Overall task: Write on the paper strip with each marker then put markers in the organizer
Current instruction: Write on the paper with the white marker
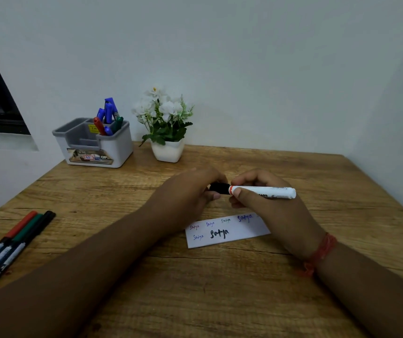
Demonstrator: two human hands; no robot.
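Right hand [263, 198] curled round white marker [263, 192] barrel, thumb on top near the orange band; left hand [195, 189] fingers pinch the black cap [218, 187] at the marker's left end. Cap looks seated on or almost on the barrel, can't tell if going on or coming off. Marker held level above the tabletop [220, 289], just behind the strip [227, 231] near mid-table

Strip lies flat, right end under the right hand; 6 words visible on it incl. a bold black one, so likely step = capping the black marker after writing. Next: marker to organizer [93, 142] at back-left corner, drop into the compartment that already holds blue, red, green pens [107, 118]. Then 3 pens [12, 242] left to do, lying side by side at the left edge, red, green, black caps

Room: bare wood between hands and organizer, path goes left-back. Flower pot [168, 150] just right of organizer at the back edge, keep reach left of it. Organizer sits close to the left edge, so don't shove it. Wall close behind
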